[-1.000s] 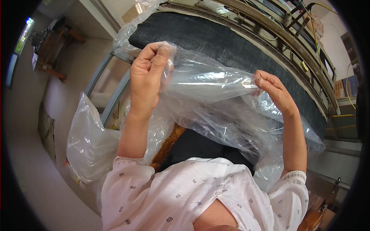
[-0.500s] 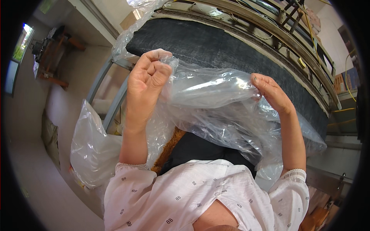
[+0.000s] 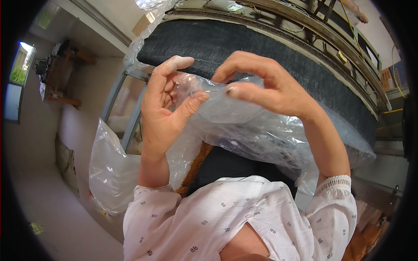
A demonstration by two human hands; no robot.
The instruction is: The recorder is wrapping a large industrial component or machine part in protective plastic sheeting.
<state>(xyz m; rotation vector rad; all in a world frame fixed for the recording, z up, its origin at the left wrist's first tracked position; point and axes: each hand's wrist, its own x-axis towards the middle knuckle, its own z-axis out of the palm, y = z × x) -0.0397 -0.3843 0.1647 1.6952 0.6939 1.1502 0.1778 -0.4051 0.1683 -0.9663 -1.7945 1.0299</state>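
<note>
Right grip (image 3: 276, 89) has swung inward, near the left grip (image 3: 163, 104), so the clear film (image 3: 261, 124) spans less between them and drapes below. Right thumb and fingers stand parted; whether the left's curled fingers pinch film, I cannot tell. Beyond both — the dark surface (image 3: 209, 39).

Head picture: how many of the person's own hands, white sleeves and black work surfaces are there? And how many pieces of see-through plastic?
Own hands: 2, left hand and right hand
White sleeves: 2
Black work surface: 1
See-through plastic: can't tell, folds overlap
Total without plastic: 5
</note>
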